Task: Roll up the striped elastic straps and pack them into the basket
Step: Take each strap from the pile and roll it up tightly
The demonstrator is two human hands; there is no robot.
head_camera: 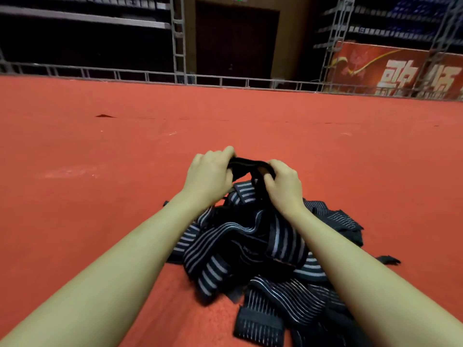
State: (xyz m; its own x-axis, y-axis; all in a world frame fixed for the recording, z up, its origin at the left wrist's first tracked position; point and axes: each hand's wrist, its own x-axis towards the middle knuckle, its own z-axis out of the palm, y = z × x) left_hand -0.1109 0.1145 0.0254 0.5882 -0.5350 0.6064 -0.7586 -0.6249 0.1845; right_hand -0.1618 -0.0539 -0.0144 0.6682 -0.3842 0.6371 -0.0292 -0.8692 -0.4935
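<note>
left hand (209, 175) and right hand (284, 182) fingers curled, gripping one strap end (246, 166) above the pile (250, 246); tangled tail may snag, loosening the roll.

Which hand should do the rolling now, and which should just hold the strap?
Probably the right hand: the strap runs down to the pile beside its fingers, so it can wind that length in. The left hand grips the free end and can steady it.

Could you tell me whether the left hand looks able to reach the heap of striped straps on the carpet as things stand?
Probably yes: the heap of striped straps lies right beneath the forearms with nothing over it, but the left hand grips a strap end and must release first.
</note>
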